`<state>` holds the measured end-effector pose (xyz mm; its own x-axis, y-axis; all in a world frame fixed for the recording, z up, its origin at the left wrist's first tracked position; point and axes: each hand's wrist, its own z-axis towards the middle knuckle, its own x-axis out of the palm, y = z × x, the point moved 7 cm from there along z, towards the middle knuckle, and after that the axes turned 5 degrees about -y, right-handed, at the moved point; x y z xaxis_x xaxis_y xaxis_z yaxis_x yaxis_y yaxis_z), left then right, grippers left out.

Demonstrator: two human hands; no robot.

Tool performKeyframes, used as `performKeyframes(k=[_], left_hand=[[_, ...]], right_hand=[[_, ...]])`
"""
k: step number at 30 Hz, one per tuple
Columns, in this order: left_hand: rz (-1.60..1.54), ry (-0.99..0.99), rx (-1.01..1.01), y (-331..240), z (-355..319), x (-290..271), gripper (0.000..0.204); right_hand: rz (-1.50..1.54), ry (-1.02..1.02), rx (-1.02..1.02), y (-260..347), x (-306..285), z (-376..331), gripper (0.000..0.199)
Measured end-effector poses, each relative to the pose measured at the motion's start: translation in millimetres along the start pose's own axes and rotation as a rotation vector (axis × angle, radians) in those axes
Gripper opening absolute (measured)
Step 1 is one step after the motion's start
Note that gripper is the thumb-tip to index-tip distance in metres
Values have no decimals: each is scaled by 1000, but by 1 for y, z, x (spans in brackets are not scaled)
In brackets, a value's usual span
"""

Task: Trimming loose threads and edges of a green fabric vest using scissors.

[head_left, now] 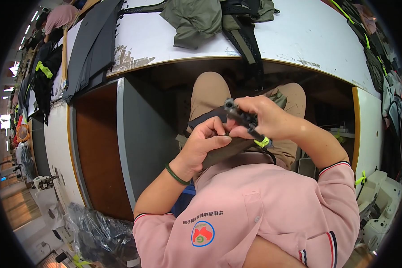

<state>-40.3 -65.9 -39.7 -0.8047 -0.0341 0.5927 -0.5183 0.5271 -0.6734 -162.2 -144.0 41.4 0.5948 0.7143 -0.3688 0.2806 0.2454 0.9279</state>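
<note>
Above my lap, my left hand (203,143) pinches the edge of a dark olive fabric piece (223,154), thumb against forefinger. Just beside it, my right hand (270,118) is wrapped round a black hand tool (244,118) with a round end; its exact kind is blurred. A yellow-green tie (263,142) hangs at the tool's lower end. The tool's middle lies close to my left fingertips, and whether it touches the fabric there is hidden by my fingers. More dark cloth (207,117) rests across my knees.
A white worktable (299,35) with a worn edge stands in front, bearing an olive bag (194,22) with a dangling strap (245,42). Dark grey panels (91,44) overhang its left side. Sewing machines (379,210) flank me, and a clear plastic bag (105,234) lies at lower left.
</note>
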Motion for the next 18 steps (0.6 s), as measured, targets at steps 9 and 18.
performKeyframes(k=[9,18], left_hand=[[-171,88,-1,-3,-6,-12,17],[-182,144,-34,2,-2,-9,18]], right_hand=[[-567,8,48,-20,-67,-20,40],[-746,171,-56,-28,-62,-37,47]])
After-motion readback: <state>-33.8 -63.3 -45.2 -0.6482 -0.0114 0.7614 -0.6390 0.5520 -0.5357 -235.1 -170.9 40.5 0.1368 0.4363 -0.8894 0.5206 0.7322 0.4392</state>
